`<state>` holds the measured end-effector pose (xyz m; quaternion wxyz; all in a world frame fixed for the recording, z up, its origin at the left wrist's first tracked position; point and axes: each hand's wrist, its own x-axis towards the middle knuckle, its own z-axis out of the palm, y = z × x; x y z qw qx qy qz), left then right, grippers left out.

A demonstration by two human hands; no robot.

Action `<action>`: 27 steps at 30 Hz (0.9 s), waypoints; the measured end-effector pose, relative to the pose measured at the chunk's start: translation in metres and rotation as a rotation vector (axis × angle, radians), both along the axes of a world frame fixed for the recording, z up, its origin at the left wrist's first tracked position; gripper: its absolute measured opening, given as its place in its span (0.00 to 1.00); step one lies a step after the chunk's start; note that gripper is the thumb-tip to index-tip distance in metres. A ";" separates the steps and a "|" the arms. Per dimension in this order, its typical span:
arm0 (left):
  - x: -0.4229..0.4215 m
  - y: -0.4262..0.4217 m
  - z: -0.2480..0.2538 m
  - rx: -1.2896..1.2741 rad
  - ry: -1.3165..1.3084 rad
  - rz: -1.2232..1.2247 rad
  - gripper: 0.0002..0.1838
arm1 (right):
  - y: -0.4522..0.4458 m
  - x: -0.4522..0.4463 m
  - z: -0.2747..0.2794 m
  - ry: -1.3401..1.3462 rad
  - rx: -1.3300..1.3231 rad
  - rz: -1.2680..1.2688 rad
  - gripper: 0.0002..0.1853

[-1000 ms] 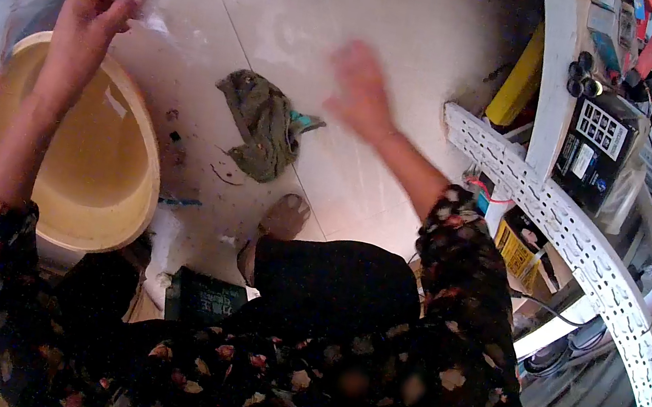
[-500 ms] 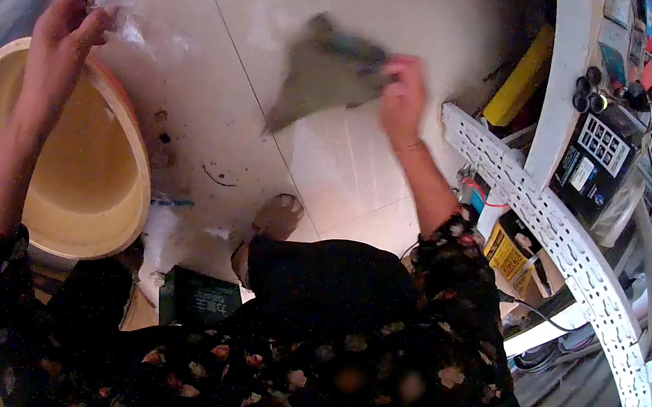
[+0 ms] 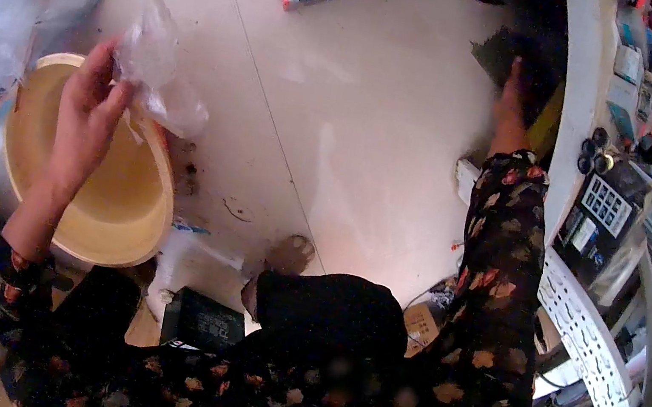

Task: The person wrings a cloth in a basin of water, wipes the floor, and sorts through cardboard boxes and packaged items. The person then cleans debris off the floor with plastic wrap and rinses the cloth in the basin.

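The cloth [image 3: 493,52] now sits farther right of the tub [image 3: 143,203], against the right hand [image 3: 514,97] (its grip I cannot tell). Above the tub, the left hand [image 3: 89,112] still pinches clear plastic [image 3: 153,50].

Crumpled clear plastic [image 3: 153,54] is in the left hand [image 3: 92,108] — dark green cloth [image 3: 494,54], half-shadowed, at the right hand [image 3: 513,99]

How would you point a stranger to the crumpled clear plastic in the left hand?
Start with the large cream tub on the view's left side. Near its upper-right rim, the person's left hand grips the crumpled clear plastic. Unlike the loose plastic sheeting farther left, this piece is in the hand.
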<state>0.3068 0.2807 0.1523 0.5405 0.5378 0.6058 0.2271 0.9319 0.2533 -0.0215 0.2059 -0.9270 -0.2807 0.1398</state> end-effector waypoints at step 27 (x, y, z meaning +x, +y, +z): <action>-0.033 0.055 -0.026 0.451 -0.302 -0.652 0.11 | -0.064 -0.204 0.056 0.109 0.453 0.573 0.20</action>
